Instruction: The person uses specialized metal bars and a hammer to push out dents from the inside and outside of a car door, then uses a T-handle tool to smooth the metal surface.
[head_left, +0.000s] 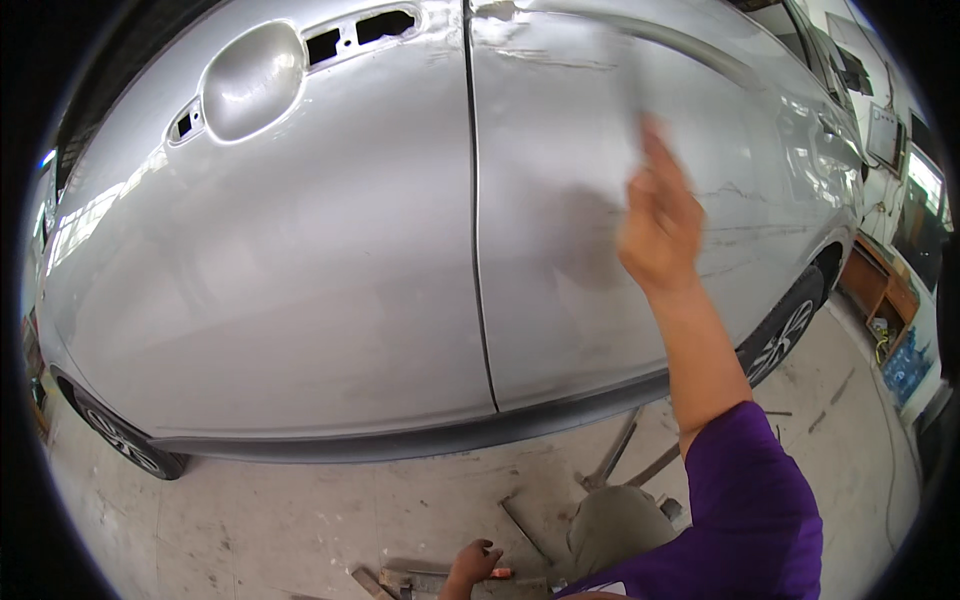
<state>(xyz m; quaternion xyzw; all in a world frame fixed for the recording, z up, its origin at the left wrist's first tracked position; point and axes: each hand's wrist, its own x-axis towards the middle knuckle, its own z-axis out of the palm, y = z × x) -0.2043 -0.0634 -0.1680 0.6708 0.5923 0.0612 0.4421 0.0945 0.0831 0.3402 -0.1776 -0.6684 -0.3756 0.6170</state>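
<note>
A silver car (pixel 440 240) fills most of the view, side-on to the person. Below it extends a pale, stained floor (pixel 290 510). The left-hand door panel (pixel 300 270) shows a rounded handle recess (pixel 255 85) and dark cut-outs in its upper part; its lower surface is largely smooth. Beyond a dark vertical seam, the right-hand panel (pixel 560 330) shows creasing and scratches near its top edge, with further scratch lines toward the right. This damaged panel is directly ahead of the person, behind the raised right hand (pixel 662 220).

A purple sleeve (pixel 755 490) covers the upper part of the right arm. A dark sill trim (pixel 400 443) runs beneath both panels, between two wheels. A wooden cabinet (pixel 880 285) stands at the far right.

The right hand is closed around a blurred grey tool (pixel 627 85), which points upward before the panel; its type and any contact with the metal cannot be determined. The left hand (pixel 474 562) is low, at the bottom edge, fingers loosely bent, just beside an orange handle (pixel 501 573); whether it grips anything cannot be told. A thin long-handled tool (pixel 526 527) lies on the floor nearby.
</note>
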